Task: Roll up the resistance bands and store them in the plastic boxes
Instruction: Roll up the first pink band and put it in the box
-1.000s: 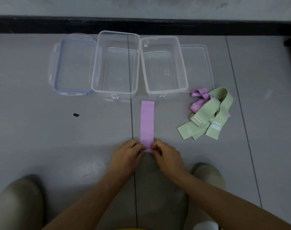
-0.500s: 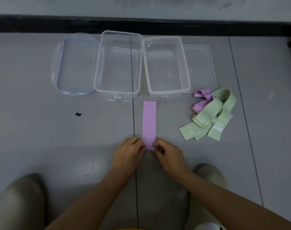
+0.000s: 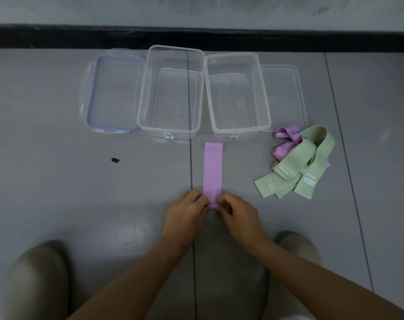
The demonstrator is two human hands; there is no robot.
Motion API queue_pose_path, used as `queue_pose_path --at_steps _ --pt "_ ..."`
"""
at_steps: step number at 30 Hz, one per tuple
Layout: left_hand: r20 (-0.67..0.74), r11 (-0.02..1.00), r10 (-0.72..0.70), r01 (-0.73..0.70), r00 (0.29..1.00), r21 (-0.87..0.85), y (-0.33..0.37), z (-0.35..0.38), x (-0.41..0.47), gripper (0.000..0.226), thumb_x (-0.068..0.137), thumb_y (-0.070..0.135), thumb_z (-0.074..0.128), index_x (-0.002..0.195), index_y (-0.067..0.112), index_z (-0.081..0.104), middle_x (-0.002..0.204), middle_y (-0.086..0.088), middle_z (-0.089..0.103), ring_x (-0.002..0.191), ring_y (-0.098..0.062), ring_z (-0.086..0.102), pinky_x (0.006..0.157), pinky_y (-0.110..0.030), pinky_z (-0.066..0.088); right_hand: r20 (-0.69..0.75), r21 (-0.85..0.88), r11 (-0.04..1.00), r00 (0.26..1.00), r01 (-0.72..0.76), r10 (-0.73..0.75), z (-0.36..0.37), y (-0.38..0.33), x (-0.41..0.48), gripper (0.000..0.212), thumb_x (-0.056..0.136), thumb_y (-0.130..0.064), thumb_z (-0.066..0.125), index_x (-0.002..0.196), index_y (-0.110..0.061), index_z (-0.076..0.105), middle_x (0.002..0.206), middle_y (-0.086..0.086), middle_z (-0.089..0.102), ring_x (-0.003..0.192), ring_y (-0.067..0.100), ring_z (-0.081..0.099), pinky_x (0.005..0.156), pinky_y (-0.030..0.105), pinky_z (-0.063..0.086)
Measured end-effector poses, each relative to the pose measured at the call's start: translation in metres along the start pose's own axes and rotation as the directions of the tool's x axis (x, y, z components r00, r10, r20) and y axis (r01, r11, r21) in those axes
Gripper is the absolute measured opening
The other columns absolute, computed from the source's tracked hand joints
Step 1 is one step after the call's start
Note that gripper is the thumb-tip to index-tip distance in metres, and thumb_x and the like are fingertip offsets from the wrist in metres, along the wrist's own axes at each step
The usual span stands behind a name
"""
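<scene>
The purple band (image 3: 213, 172) lies flat on the floor (image 3: 58, 181), a straight strip running from the hands toward the boxes, its far end just short of them. Its near end is pinched from both sides: the left hand (image 3: 186, 213) and right hand (image 3: 236, 215) have their fingers (image 3: 202, 199) curled onto the edges, where the end looks turned over into the start of a roll. It seems thin, soft, stretchy fabric – light and limp, likely to spring loose or skew unless both edges are held evenly and the roll stays tight. The side edges at the roll are the place to grip.

Beyond it stand two clear plastic boxes (image 3: 168, 131) side by side, open, each with its lid (image 3: 113, 93) flat on the floor beside it. To the right, near the right-hand box, a loose heap of green bands (image 3: 297, 167) overlaps another purple one – unrolled.
</scene>
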State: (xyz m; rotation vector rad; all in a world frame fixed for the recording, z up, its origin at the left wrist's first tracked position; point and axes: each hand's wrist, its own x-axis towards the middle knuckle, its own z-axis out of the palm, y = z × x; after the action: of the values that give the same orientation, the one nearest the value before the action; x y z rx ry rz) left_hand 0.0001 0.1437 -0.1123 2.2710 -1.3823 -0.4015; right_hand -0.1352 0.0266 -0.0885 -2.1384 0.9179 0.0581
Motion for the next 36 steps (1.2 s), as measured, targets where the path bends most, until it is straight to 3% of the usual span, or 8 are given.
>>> queue_pose_path --at_steps 4,7,12,18,22,27,30,36 --pt "-0.053 1.000 0.020 -0.022 0.998 -0.020 -0.001 0.000 0.002 0.029 0.094 0.043 0.054 0.080 0.021 0.068 0.085 0.002 0.060 0.076 -0.020 0.059 0.064 -0.035 0.051 -0.001 -0.157 0.983 0.995 0.097 -0.099 0.000 0.010 0.004 0.018 0.095 -0.045 0.054 0.095 -0.028 0.058 0.093 -0.009 0.066 0.079 0.013 0.060 0.069 0.030 0.052" --pt "-0.001 0.999 -0.019 0.019 1.000 -0.031 -0.004 0.001 0.005 0.032 0.094 0.050 0.053 0.083 0.024 0.069 0.087 0.004 0.061 0.078 -0.019 0.061 0.066 -0.038 0.052 -0.005 -0.206 0.969 0.990 0.137 -0.141 -0.003 0.011 0.007 0.030 0.091 -0.054 0.047 0.096 -0.027 0.059 0.095 -0.006 0.067 0.081 0.018 0.063 0.067 0.036 0.053" --pt "0.030 0.997 -0.049 0.050 0.998 -0.055 -0.004 -0.002 0.009 0.032 0.091 0.055 0.056 0.086 0.025 0.065 0.088 0.006 0.061 0.078 -0.017 0.060 0.067 -0.036 0.051 -0.020 -0.198 0.967 0.985 0.162 -0.170 -0.008 0.009 0.010 0.023 0.093 -0.050 0.050 0.093 -0.030 0.059 0.093 -0.010 0.068 0.081 0.015 0.062 0.065 0.029 0.048" --pt "-0.046 0.999 -0.014 0.012 0.999 -0.049 -0.002 -0.006 0.009 0.032 0.091 0.052 0.055 0.082 0.024 0.069 0.083 0.005 0.061 0.074 -0.017 0.059 0.064 -0.032 0.050 -0.001 -0.178 0.977 0.993 0.118 -0.120 -0.007 0.010 0.013 0.026 0.094 -0.054 0.050 0.095 -0.030 0.059 0.093 -0.011 0.067 0.082 0.013 0.061 0.069 0.034 0.051" --pt "-0.028 1.000 -0.002 0.002 1.000 -0.006 -0.006 -0.001 0.007 0.021 0.092 0.042 0.059 0.085 0.023 0.067 0.087 0.003 0.059 0.074 -0.019 0.058 0.061 -0.036 0.051 0.005 -0.126 0.991 0.999 0.037 -0.037 -0.008 0.009 0.016 0.015 0.091 -0.045 0.061 0.092 -0.030 0.061 0.089 -0.014 0.065 0.077 0.007 0.057 0.066 0.025 0.044" --pt "-0.025 1.000 -0.009 0.009 1.000 0.010 -0.008 0.001 0.011 0.021 0.092 0.042 0.063 0.082 0.024 0.068 0.087 0.005 0.060 0.077 -0.017 0.059 0.066 -0.035 0.051 -0.024 -0.057 0.998 1.000 0.007 -0.008 -0.007 0.004 0.014 0.020 0.090 -0.046 0.064 0.085 -0.028 0.057 0.079 -0.015 0.056 0.068 0.001 0.049 0.061 0.009 0.034" --pt "0.002 1.000 -0.025 0.025 1.000 0.000 -0.010 0.001 0.015 0.028 0.090 0.049 0.060 0.081 0.024 0.071 0.085 0.005 0.062 0.077 -0.018 0.060 0.069 -0.035 0.052 -0.047 -0.061 0.998 0.999 0.022 -0.025 -0.005 0.003 0.014 0.026 0.091 -0.052 0.060 0.084 -0.027 0.057 0.081 -0.013 0.059 0.072 0.005 0.052 0.064 0.017 0.039" --pt "0.048 0.998 -0.049 0.052 0.998 -0.045 -0.007 -0.003 0.020 0.027 0.090 0.047 0.052 0.084 0.023 0.066 0.089 0.004 0.063 0.078 -0.019 0.060 0.068 -0.036 0.052 -0.045 -0.115 0.990 0.995 0.080 -0.086 -0.001 0.006 0.018 0.013 0.095 -0.036 0.061 0.086 -0.028 0.057 0.086 -0.011 0.062 0.075 0.009 0.055 0.068 0.031 0.049"
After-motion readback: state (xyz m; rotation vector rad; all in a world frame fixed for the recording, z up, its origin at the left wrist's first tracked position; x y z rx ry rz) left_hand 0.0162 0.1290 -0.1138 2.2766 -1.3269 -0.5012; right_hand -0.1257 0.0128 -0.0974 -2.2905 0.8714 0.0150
